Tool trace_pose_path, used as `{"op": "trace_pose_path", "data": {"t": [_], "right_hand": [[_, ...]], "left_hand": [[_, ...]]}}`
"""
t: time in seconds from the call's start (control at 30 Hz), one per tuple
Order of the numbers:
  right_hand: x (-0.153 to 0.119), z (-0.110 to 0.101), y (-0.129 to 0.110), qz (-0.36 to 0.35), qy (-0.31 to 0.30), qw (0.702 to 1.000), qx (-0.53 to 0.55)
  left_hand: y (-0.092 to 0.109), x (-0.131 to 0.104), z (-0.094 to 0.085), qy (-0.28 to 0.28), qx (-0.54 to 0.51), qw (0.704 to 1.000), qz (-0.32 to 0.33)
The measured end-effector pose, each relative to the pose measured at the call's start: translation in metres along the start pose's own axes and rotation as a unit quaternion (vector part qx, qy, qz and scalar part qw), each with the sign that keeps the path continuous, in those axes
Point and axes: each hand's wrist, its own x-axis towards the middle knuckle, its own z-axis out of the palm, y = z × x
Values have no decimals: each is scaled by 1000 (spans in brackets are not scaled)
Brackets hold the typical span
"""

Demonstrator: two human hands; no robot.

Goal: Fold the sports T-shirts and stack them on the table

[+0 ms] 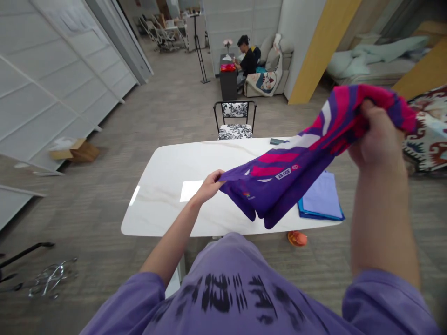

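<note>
A purple and pink sports jersey (296,170) with white stripes and printed logos stretches through the air between my two hands. My left hand (210,186) pinches one end of it above the middle of the white table (157,200). Higher up and further right, my right hand (377,135) is closed around the other end, where the cloth bunches and drapes over my fingers. The jersey's lower edge hangs in loose folds over the table. Beneath its right part lies a stack of folded lavender and blue cloth (323,197) on the table's right end.
Behind the table stands a patterned chair (235,128), and a dark flat object (278,141) lies at the far table edge. Further back a person (247,60) sits at a dark small table. A cardboard box (78,151) is on the floor at left; an orange item (297,238) is below the near edge.
</note>
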Motion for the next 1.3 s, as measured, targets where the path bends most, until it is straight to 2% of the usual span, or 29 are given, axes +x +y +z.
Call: {"op": "trace_pose_path", "data": {"t": [0.03,0.1,0.17,0.23,0.27,0.3,0.37,0.4,0.43,0.5,0.57,0.63,0.73,0.87,0.97,1.03,1.13,1.2,1.3], "right_hand": [[-2,-25,19,2,47,999,-14],[-10,-71,58,49,100,992,-67],[-25,-99,93,75,164,974,-137],[-50,-99,114,77,205,956,-194],[-66,-87,119,67,213,950,-217],[-84,-66,119,52,209,948,-234],[-126,-3,112,18,153,954,-258],[-148,35,105,10,79,965,-251],[-168,74,99,5,-30,970,-243],[-200,148,90,-22,-210,945,-249],[-215,206,88,-35,-310,913,-262],[-213,242,91,-29,-343,901,-263],[-195,273,93,-1,-337,918,-209],[-166,317,73,23,-284,949,-132],[-151,373,43,8,-244,957,-156],[-143,416,22,-6,-241,951,-193],[-134,475,-8,-34,-248,934,-255],[-126,503,-25,-42,-266,920,-286],[-109,525,-49,-16,-333,891,-308]], "left_hand": [[13,-1,-7,11,2,1000,2],[43,-3,-21,24,15,1000,5],[77,-7,-31,26,34,999,12],[112,-11,-38,29,65,997,36],[128,-12,-40,34,87,994,53],[143,-13,-42,42,112,990,72],[168,-15,-47,57,172,978,107],[178,-16,-50,64,201,970,124],[186,-17,-53,67,227,962,138],[199,-20,-64,64,264,949,162],[207,-25,-81,57,285,941,174],[211,-32,-107,55,302,935,177],[209,-47,-163,68,325,926,177],[184,-69,-263,85,334,925,164],[152,-86,-337,86,316,932,154],[128,-97,-376,68,282,945,152],[92,-110,-415,-1,214,965,148],[70,-114,-433,-28,189,971,141],[43,-112,-458,12,162,978,131]]}}
